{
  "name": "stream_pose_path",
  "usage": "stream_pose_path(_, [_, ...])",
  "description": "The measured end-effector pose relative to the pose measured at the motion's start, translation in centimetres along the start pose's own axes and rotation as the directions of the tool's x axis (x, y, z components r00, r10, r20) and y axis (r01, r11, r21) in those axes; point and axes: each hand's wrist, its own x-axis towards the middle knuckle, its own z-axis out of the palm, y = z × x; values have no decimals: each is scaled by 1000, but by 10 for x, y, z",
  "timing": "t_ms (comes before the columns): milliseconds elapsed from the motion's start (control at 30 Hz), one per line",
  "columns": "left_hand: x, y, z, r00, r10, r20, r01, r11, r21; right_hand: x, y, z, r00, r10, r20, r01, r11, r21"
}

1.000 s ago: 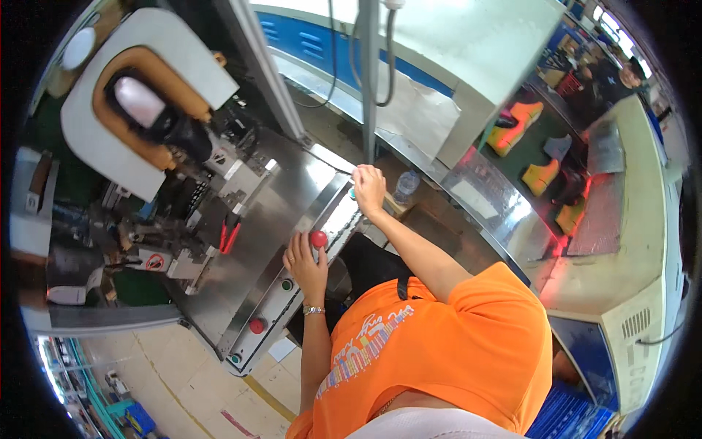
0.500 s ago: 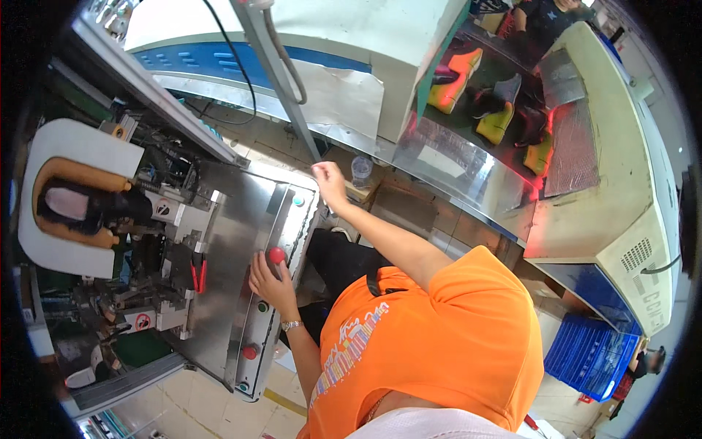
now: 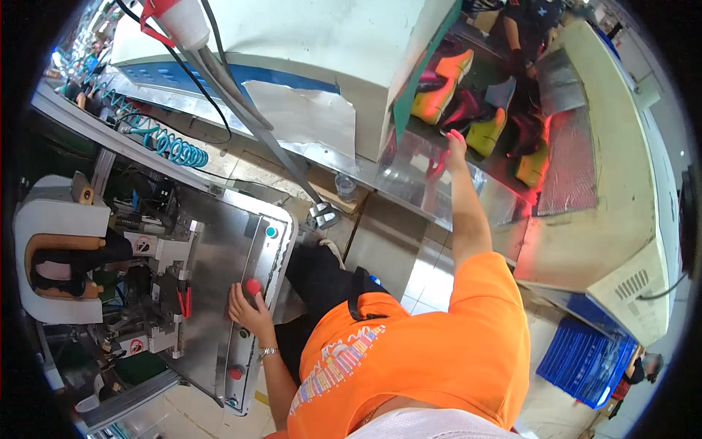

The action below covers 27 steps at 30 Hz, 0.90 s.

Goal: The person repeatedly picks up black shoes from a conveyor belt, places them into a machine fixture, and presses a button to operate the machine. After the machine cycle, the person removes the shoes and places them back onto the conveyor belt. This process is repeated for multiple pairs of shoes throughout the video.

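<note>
My left hand (image 3: pixel 250 314), a metal watch on its wrist, lies with fingers spread on the machine's steel control panel (image 3: pixel 212 256), beside a red push button (image 3: pixel 253 286). My right hand (image 3: pixel 455 144) stretches out at the front edge of the lit opening of a heated machine, fingers extended and apart from the shoes, as far as I can see. Closest to it are a yellow-soled shoe (image 3: pixel 485 137) and a yellow-and-orange-soled shoe (image 3: pixel 431 102). Left, a dark shoe (image 3: pixel 58 271) sits between tan pads (image 3: pixel 86 289) within a white U-shaped holder (image 3: pixel 33 219).
A third yellow-soled shoe (image 3: pixel 532 167) lies further right in red light. A metal post (image 3: pixel 292 172) stands between the two machines, near a plastic cup (image 3: pixel 345 186). Blue crates (image 3: pixel 585 358) are at the lower right. Another person (image 3: pixel 523 29) stands behind the opening.
My right hand has moved right from near the control panel's corner to the lit opening. My left hand stays by the red button. The tan pads sit closer around the dark shoe.
</note>
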Motion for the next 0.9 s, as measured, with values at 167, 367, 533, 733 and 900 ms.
stream_pose_path(167, [6, -2, -1, 999, 1, 40, 1, 999, -46, 43, -11, 27, 979, 202, 30, -203, 978, 37])
stream_pose_path(367, [19, -2, -19, 992, -16, 126, 51, 958, -281, 89, -26, 27, 984, 177, -15, -165, 939, 302])
stream_pose_path(533, [17, 24, -42, 974, -129, 187, 214, 798, -563, 46, -146, 17, 989, 108, 97, -119, 986, 114])
stream_pose_path(733, [39, 134, -45, 752, 240, 614, 607, 113, -787, 23, -192, -94, 919, 128, 374, -184, 976, 120])
stream_pose_path(900, [34, 151, -49, 736, 386, 555, 557, 121, -822, 35, -110, -76, 906, 371, 203, -411, 887, 213])
